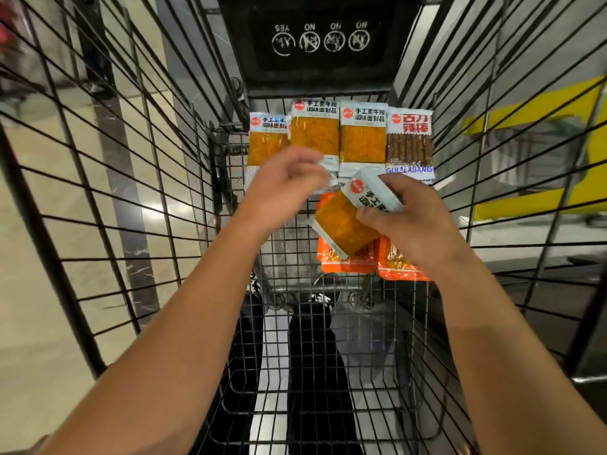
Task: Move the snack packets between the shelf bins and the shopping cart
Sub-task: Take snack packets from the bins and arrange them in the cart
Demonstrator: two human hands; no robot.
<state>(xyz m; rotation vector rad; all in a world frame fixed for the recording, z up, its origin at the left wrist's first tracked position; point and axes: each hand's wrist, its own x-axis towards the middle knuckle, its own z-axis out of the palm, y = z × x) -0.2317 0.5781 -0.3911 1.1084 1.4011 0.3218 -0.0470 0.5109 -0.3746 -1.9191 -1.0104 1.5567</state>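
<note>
Gripping one yellow packet (pixel 348 221), the right hand (pixel 410 221) is hovering over the shopping cart (pixel 131 192). Left hand (pixel 282 188) is pinching another's edge; several packets are lying beyond both hands, shelf bins unseen.

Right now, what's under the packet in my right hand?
Under the held packet lie two orange packets on the cart floor. The right hand and packet cover most of them.

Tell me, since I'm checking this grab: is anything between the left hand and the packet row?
Nothing visible. The left hand already overlaps the lower edges of the yellow packets; the right hand holds another packet off to the side.
</note>
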